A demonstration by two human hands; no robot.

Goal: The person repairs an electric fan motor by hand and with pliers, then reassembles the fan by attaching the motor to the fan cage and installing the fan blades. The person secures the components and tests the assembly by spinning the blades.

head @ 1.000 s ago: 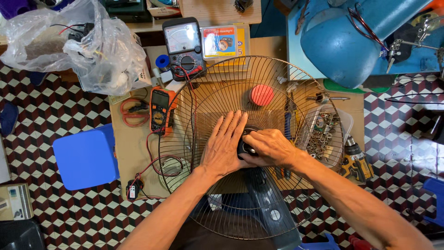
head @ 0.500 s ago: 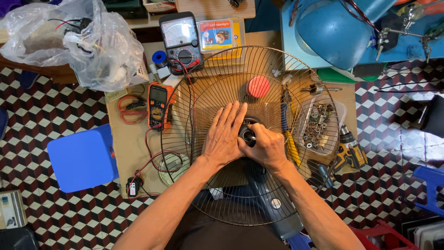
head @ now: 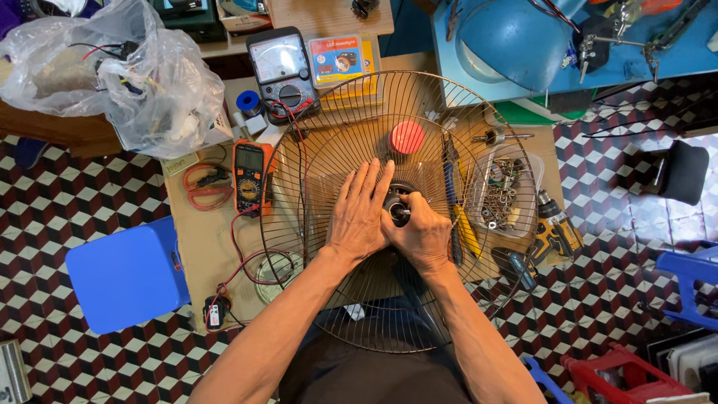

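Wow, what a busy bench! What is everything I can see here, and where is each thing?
wire fan guard: one, metal, round, mid-table under both hands
fan hub: one, black, at guard centre
red cap: one, behind the hub
orange multimeter: one, left of guard, red leads attached
analogue meter: one, dark, far edge of table
plastic bag: one, clear, far left
clear tray of screws: one, right of guard
cordless drill: one, yellow and black, right table edge
blue stool: one, on the floor at left
blue lamp shade: one, top right
left hand: flat on the guard, beside the hub
right hand: closed around the hub
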